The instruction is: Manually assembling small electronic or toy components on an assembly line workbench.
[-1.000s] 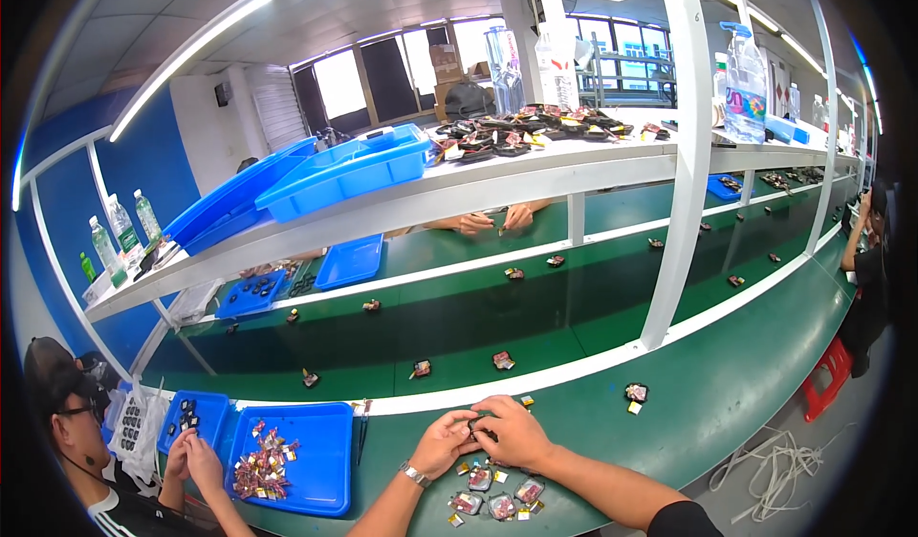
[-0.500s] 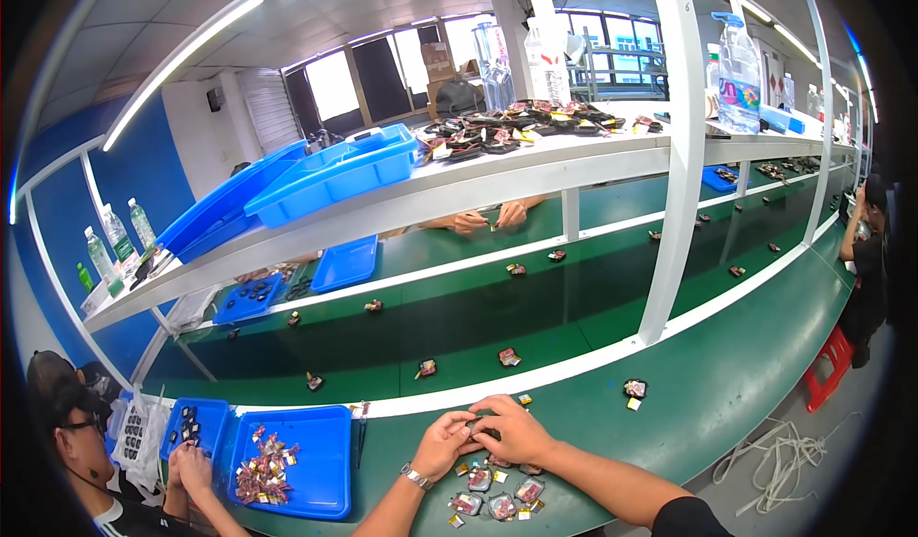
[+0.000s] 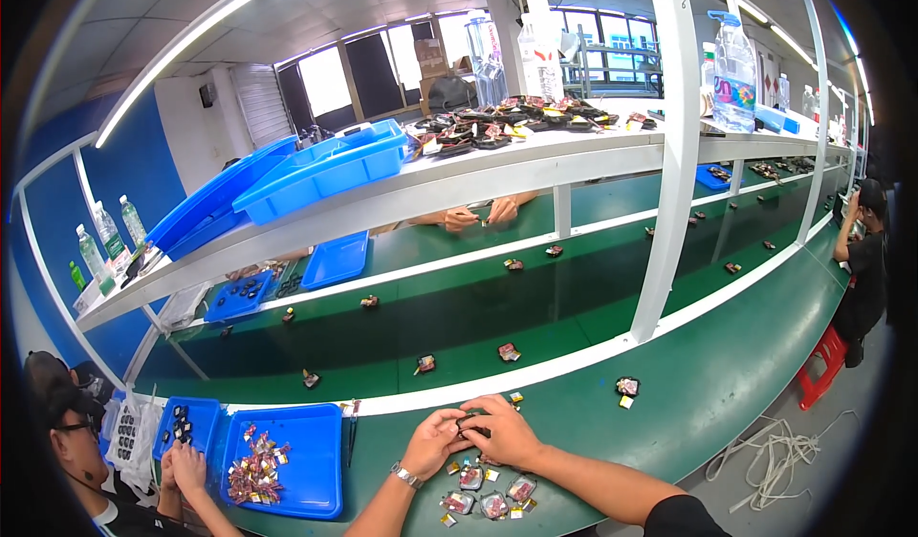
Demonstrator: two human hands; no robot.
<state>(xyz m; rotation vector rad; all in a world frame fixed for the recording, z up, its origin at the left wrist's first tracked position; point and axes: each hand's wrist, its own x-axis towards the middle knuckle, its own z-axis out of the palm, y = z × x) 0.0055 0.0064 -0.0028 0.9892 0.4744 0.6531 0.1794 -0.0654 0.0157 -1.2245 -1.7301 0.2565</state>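
Observation:
My left hand, with a metal watch on its wrist, and my right hand meet over the near green bench. Their fingers close around a small black part, mostly covered by the fingertips. Just below the hands lies a cluster of small rounded units with reddish insides and yellow-white tabs. Some of that cluster is hidden under my right hand. A single similar unit rests farther right on the bench.
Left of my arm, a blue tray holds a pile of reddish parts, with dark tweezers beside it. A co-worker sits at far left. Beyond a white rail, more units lie on the green conveyor. A white post rises ahead.
The whole view has shifted slightly. My hands stay together, with the right fingers moved a little and more of the black part showing between them.

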